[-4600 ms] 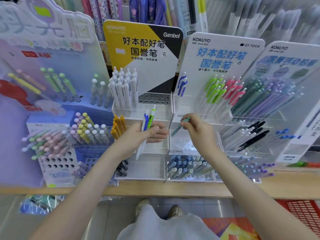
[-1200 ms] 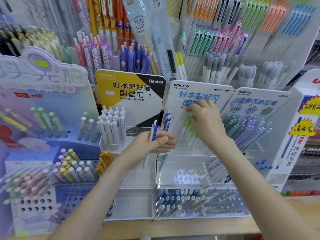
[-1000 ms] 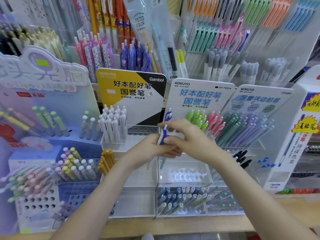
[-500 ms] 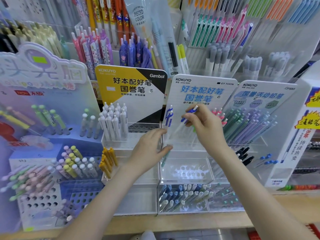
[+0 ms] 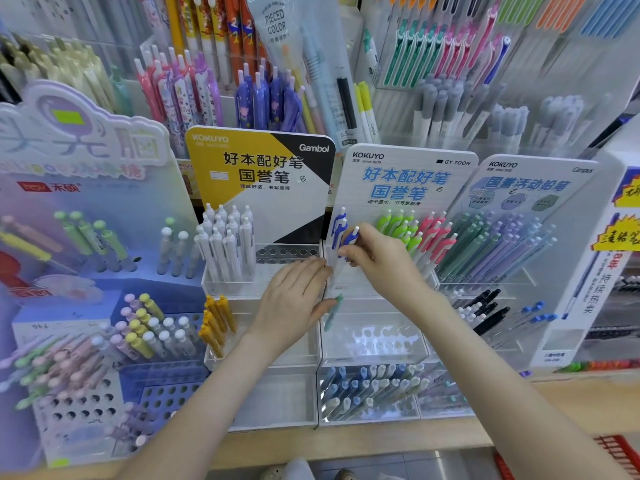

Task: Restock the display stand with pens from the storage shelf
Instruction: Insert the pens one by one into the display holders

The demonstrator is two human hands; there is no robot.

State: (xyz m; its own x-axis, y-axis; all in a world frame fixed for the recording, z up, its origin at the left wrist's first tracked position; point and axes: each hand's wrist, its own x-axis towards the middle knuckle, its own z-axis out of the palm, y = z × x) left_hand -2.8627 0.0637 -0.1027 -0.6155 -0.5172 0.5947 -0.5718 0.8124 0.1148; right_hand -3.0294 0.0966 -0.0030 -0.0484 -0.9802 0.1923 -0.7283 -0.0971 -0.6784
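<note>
1. The right hand (image 5: 375, 263) pinches a blue-and-white pen (image 5: 349, 241) between thumb and fingertips, clip end up, just beside two matching blue pens (image 5: 337, 225) already standing at the left end of the top tier of the white display stand (image 5: 398, 178).
2. The left hand (image 5: 294, 303) rests on the stand's clear left edge, fingers loosely extended; a teal pen (image 5: 333, 311) shows just beyond its thumb, and whether the hand grips it cannot be told.
3. To seat the pen well, the tip should probably be aimed at a free slot next to the blue pair and slid down at the same lean as the neighbours (the left hand bracing the stand helps here).
4. The same tier holds green pens (image 5: 398, 225) and pink pens (image 5: 434, 233) further right; the blue group is the thinnest.
5. The middle tray (image 5: 377, 341) below shows only vacant holes.
6. The bottom tray (image 5: 370, 389) is packed with pale blue and grey pens.
7. The neighbouring yellow-and-black stand (image 5: 263, 161) holds white pens (image 5: 225, 244) on the left, with bare holes to their right.
</note>
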